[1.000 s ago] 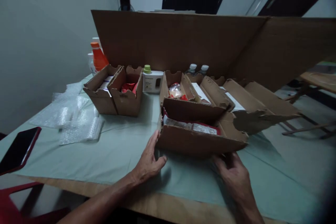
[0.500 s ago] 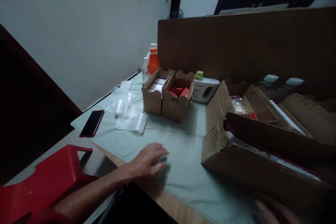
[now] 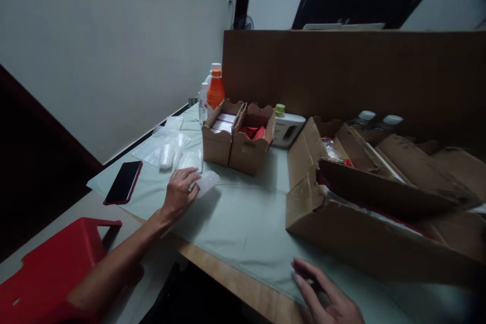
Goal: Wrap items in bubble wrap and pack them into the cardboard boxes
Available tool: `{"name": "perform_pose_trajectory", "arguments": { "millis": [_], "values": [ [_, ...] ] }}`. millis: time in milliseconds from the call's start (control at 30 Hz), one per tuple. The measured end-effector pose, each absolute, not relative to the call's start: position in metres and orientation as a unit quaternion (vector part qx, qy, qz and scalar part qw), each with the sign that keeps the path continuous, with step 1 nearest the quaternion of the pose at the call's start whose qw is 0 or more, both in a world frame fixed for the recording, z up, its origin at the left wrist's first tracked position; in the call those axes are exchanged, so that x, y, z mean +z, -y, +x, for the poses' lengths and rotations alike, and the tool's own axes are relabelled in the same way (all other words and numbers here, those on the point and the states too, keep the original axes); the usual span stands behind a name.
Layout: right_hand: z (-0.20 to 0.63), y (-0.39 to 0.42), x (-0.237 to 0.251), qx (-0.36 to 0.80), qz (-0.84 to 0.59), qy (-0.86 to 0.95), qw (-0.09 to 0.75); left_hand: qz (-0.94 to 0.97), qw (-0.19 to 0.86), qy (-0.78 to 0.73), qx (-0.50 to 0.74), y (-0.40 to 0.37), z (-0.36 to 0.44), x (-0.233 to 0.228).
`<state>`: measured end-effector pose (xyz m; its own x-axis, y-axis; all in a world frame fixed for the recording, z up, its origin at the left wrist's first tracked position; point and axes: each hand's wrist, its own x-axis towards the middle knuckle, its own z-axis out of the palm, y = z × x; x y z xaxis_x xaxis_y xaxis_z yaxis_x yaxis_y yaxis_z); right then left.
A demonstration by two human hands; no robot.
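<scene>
Bubble wrap [image 3: 208,180] is pinched by the left hand [image 3: 180,192] in front of the small boxes [image 3: 248,154], its longer side pointing rightward and slightly away, while the right hand [image 3: 327,294], loosely spread and empty, is well apart, near the long box [image 3: 364,235].

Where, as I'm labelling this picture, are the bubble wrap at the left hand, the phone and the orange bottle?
Bubble wrap [image 3: 207,182], head view: part beyond the left hand [image 3: 179,192].
Phone [image 3: 123,182], head view: middle of the screen.
Orange bottle [image 3: 215,92], head view: its body.
</scene>
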<state>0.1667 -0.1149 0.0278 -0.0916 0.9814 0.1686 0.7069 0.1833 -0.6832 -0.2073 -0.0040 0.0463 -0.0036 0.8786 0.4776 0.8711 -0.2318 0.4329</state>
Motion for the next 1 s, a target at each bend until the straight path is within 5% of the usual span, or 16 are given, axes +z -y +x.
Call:
{"name": "perform_pose_trajectory", "arguments": {
  "millis": [167,333,533,667,1000],
  "values": [
    [0.097,0.119,0.049,0.135,-0.493,0.787,0.346,0.71,0.135,-0.55,0.419,0.047,-0.152,0.08],
    [0.077,0.121,0.063,0.108,-0.486,0.79,0.358,0.657,0.461,-0.474,0.363,0.071,-0.113,0.096],
    [0.105,0.149,0.066,0.265,-0.511,0.741,0.346,0.593,0.678,-0.336,0.276,0.086,-0.105,0.089],
    [0.112,0.172,0.072,0.401,-0.514,0.655,0.383,0.582,0.724,-0.309,0.203,0.096,-0.1,0.081],
    [0.126,0.188,0.07,0.304,-0.631,0.49,0.519,0.579,0.759,-0.283,0.092,0.116,-0.099,0.063]
  ]
}}
